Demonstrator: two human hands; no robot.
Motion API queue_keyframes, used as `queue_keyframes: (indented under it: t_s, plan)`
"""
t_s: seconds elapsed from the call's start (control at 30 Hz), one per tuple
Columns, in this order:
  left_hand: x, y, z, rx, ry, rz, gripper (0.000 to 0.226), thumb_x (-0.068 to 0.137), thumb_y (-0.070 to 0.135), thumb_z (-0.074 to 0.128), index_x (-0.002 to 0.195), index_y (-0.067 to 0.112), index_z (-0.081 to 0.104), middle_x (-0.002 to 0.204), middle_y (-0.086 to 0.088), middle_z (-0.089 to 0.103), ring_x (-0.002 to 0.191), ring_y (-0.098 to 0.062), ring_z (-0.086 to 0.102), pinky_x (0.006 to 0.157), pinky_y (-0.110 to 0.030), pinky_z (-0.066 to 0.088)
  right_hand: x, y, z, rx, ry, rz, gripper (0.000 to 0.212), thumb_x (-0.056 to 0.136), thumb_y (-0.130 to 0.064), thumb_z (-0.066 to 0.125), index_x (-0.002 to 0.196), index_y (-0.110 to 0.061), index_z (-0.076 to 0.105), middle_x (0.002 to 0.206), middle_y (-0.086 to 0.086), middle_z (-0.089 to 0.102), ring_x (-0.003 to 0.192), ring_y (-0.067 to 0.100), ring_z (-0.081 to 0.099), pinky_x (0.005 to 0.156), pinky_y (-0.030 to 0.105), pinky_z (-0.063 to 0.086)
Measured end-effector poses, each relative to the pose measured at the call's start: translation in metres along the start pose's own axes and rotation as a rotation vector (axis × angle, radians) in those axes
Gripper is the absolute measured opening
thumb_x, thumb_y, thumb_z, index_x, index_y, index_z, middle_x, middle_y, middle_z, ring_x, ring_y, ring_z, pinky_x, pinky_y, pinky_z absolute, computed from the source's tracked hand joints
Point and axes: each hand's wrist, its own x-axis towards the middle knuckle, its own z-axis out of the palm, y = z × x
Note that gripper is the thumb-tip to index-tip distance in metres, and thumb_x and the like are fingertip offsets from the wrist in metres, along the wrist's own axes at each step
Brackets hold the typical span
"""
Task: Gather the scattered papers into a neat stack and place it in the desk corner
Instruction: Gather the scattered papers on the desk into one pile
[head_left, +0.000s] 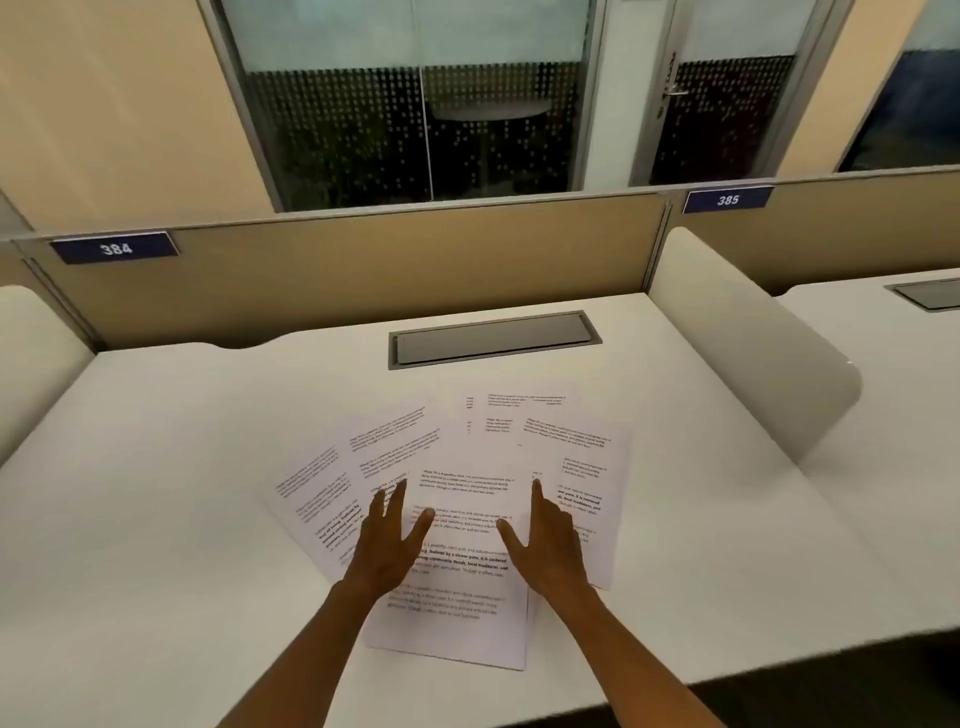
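Several printed white papers (467, 457) lie fanned out and overlapping in the middle of the white desk (182, 467). My left hand (389, 540) rests flat on the left part of the fan, fingers spread. On the right part of the fan lies my right hand (550, 545), palm down with the index finger stretched forward and the thumb out. Neither hand holds a sheet. The front sheet (457, 623) reaches closest to the desk's near edge, between my forearms.
A grey cable hatch (493, 340) is set into the desk behind the papers. A tan partition (363, 270) with the sign 384 (115, 248) closes the back. Curved white dividers stand at the left (31, 353) and right (737, 338).
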Motion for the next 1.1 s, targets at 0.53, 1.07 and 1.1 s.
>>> queue_keyframes:
  t_s: [0.53,1.07,1.1]
  plan:
    - [0.018,-0.005,0.015,-0.018,0.065,-0.066,0.073,0.090,0.046,0.057,0.151,0.021,0.023,0.154,-0.011,0.026,0.141,-0.032,0.029,0.112,-0.047,0.032,0.021,-0.025,0.023,0.168,0.038,0.215,0.079,0.095,-0.048,0.047,0.155,-0.021,0.003,0.152,0.007,0.033,0.138,0.029,0.033,0.114,0.044,0.033]
    - [0.041,0.007,0.000,-0.476,0.029,-0.327,0.075,0.076,0.026,0.080,0.136,0.014,0.037,0.130,-0.014,0.058,0.098,-0.024,0.060,0.087,-0.036,0.052,0.026,-0.030,0.019,0.580,0.090,0.461,0.086,0.083,-0.024,0.075,0.151,-0.013,0.024,0.121,0.012,0.063,0.113,0.024,0.060,0.097,0.034,0.048]
    - [0.043,0.007,0.000,-0.503,0.015,-0.358,0.076,0.074,0.024,0.081,0.136,0.014,0.038,0.131,-0.013,0.057,0.100,-0.025,0.061,0.086,-0.036,0.052,0.026,-0.028,0.019,0.579,0.092,0.474,0.084,0.083,-0.024,0.075,0.150,-0.013,0.026,0.115,0.010,0.065,0.109,0.024,0.061,0.096,0.034,0.050]
